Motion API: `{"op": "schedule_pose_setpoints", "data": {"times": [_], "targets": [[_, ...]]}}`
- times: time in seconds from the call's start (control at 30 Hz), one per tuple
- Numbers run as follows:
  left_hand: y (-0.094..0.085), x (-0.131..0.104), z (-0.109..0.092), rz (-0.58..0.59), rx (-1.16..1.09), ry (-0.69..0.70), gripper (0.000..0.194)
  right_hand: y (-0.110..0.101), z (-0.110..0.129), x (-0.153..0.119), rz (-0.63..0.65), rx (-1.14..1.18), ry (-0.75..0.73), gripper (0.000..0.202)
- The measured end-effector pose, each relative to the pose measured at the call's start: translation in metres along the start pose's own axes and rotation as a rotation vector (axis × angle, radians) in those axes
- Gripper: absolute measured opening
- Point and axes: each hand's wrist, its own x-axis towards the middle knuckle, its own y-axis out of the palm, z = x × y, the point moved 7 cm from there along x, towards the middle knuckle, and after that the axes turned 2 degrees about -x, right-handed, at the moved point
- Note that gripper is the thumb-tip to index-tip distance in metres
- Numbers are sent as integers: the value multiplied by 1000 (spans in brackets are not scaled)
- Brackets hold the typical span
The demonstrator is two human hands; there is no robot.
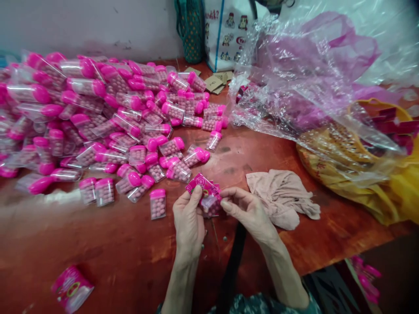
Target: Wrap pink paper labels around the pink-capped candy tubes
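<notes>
Near the middle of the red table, my left hand (190, 213) pinches a pink printed packet (209, 196) between thumb and fingers. My right hand (244, 209) has its thumb and forefinger pressed together at the packet's right edge. A clear part shows at the packet's lower side; what is inside it is hard to make out. Just left of my hands stands a small clear container (158, 204) with a pink cap and pink balls. A large pile of similar containers (114, 104) covers the left and back of the table.
Another pink packet (72, 288) lies at the front left. A crumpled cloth (281, 196) rests right of my hands. Clear plastic bags (288, 83) and a yellow basket (347, 139) are at the right. Brown cards (214, 83) and a white printed bag (225, 39) are behind.
</notes>
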Motion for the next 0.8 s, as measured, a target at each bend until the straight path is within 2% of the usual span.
{"op": "schedule_pose_setpoints", "data": {"times": [0.07, 0.3, 0.8], "targets": [[-1, 0, -1, -6, -3, 2, 8, 4, -1, -1, 11, -4, -9, 20], [1, -1, 2, 9, -24, -7, 6, 9, -2, 1, -76, -9, -58, 15], [1, -1, 5, 16, -69, -31, 6, 9, 4, 2, -108, -31, -108, 15]]}}
